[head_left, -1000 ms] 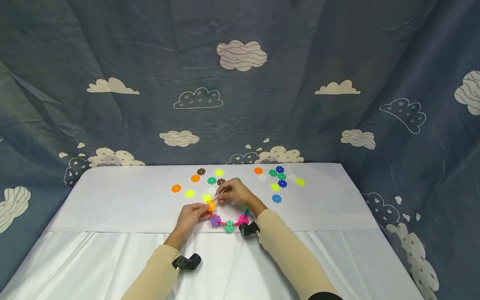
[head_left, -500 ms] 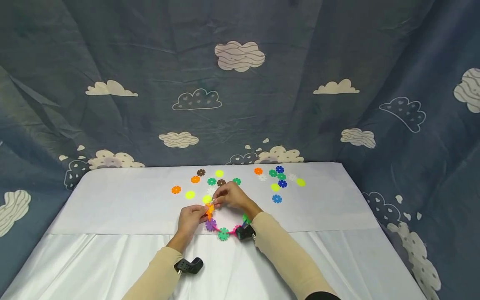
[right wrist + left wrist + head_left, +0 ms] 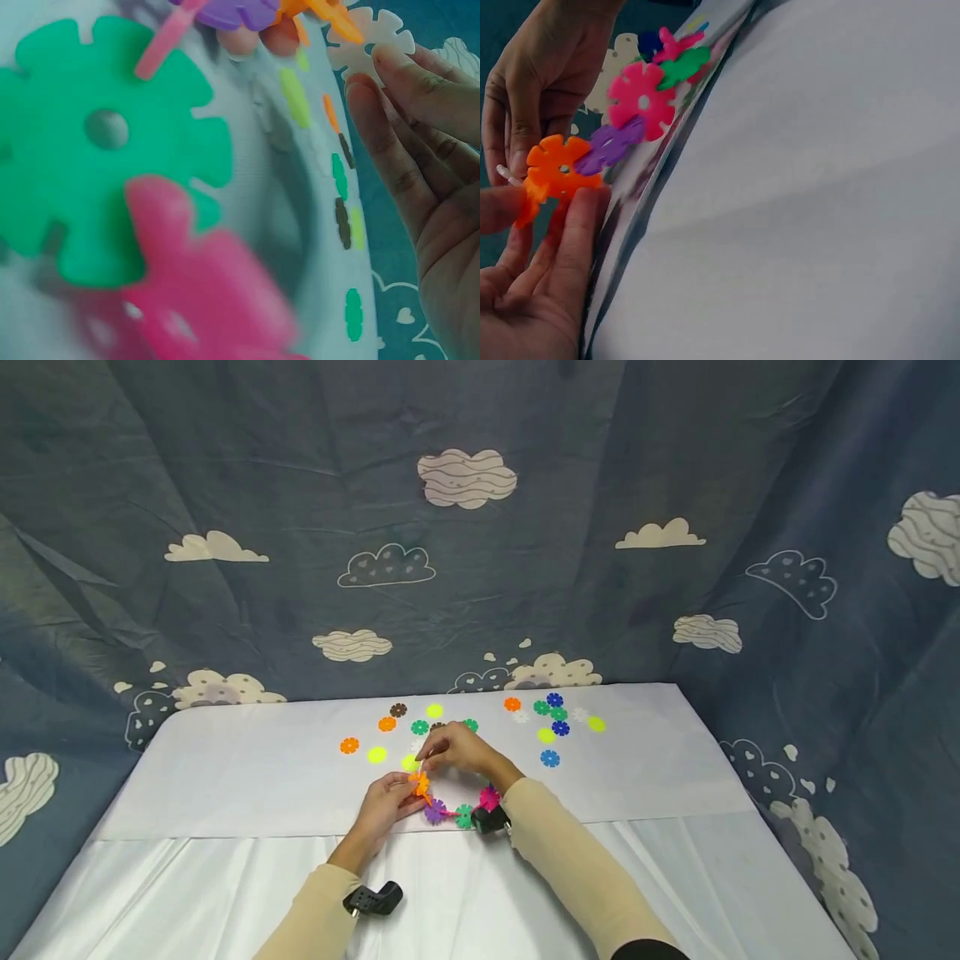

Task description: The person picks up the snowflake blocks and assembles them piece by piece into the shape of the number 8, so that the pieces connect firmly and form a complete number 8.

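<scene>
In the head view my left hand (image 3: 381, 803) pinches an orange notched snowflake disc (image 3: 420, 784) at the end of a chain of linked discs. The left wrist view shows the orange disc between thumb and fingers, joined to a purple disc (image 3: 609, 148), with pink (image 3: 639, 97) and green discs beyond it. Between thumb and fingertips, my right hand (image 3: 459, 750) pinches a white snowflake disc (image 3: 384, 28), seen edge-on by the left wrist camera right at the orange disc. A green disc (image 3: 60, 82) of the chain looms close in the right wrist view. My right forearm hides part of the chain.
Loose orange (image 3: 349, 746), yellow (image 3: 377, 755), brown (image 3: 398, 710), green and white discs lie beyond my hands on the white table cover (image 3: 225, 777). Another group, with a blue disc (image 3: 550, 758), lies farther right. A dark cloud-patterned curtain (image 3: 570, 568) hangs behind.
The white disc in my right hand has come closer to the orange disc and tilted more upright. The chain's lower part swung left, then back right. Both hands keep their hold.
</scene>
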`<state>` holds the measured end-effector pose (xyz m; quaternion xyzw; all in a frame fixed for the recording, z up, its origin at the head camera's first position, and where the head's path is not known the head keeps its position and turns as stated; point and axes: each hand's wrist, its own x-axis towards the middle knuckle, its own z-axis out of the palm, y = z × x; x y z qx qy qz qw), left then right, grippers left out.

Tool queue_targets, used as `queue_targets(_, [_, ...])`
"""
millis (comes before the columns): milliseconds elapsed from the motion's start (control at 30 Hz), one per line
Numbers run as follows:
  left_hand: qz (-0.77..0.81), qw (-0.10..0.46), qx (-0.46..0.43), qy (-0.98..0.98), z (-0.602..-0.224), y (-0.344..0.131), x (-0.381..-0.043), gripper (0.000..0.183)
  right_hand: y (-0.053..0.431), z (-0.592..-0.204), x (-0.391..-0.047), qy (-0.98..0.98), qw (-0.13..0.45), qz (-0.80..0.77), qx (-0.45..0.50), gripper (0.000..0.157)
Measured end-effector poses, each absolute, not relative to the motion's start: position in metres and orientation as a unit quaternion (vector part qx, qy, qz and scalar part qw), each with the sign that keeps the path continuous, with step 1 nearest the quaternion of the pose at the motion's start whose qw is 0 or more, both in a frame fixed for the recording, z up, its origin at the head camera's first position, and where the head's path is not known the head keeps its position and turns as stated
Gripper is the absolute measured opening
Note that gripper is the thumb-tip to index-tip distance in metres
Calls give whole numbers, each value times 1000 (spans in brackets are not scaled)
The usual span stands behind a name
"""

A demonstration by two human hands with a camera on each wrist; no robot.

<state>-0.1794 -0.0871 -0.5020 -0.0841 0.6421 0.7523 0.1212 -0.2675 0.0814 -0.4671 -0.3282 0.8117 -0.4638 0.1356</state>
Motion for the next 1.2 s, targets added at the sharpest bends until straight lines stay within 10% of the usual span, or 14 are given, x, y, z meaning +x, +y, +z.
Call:
queue_targets(400, [725, 153, -84, 666, -499, -84, -185, 36, 98, -468, -260, 836, 130, -453, -280, 20])
queue_targets(667, [733, 173, -93, 652, -497, -89, -187, 36, 188, -474, -265, 897, 28, -429, -101, 19])
queue_targets(867, [736, 182, -107, 643, -498, -93, -189, 34, 235, -487, -256, 930, 59, -360, 42, 24])
queue_targets(1200, [738, 188, -106, 639, -501, -91, -192, 36, 236, -486, -249, 928, 54, -368, -7, 18])
